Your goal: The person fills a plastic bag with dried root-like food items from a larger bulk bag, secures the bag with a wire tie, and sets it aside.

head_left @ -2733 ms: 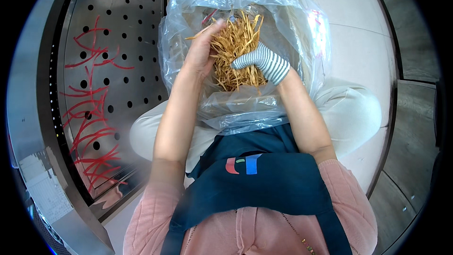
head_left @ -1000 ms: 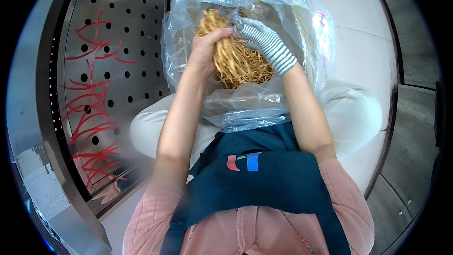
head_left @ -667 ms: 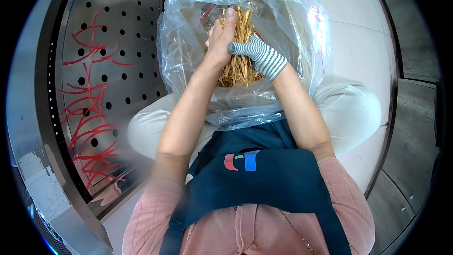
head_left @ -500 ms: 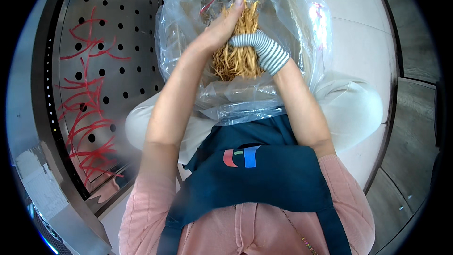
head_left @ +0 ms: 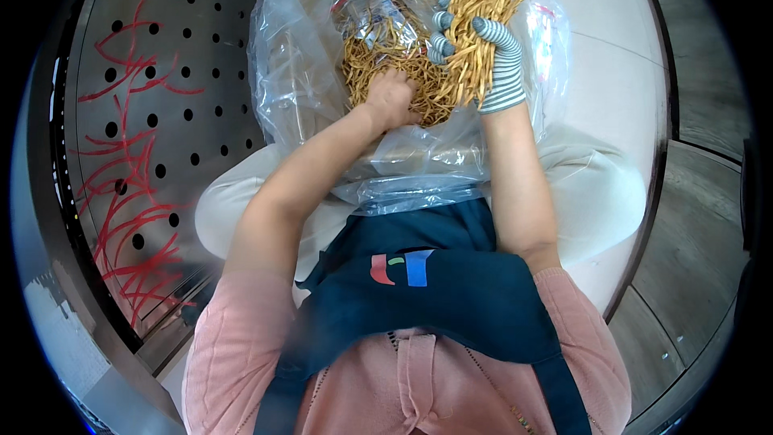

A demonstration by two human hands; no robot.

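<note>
Head view: right hand [head_left: 503, 76], in a grey-and-white striped glove, grips 1 bundle of yellow-brown dried strips [head_left: 483, 24], thumb across the front, strips sticking out above and below. Bundle is up at the right side of the open clear plastic bag [head_left: 294, 64]. Left hand [head_left: 392, 99], bare, is down on the loose pile [head_left: 435, 97] inside the bag, fingers partly buried; can't tell if it's holding any. Clear packaging [head_left: 392, 28] lies at the pile's far end. Red strips [head_left: 127, 145] on perforated metal surface [head_left: 185, 97], left of bag.
</note>
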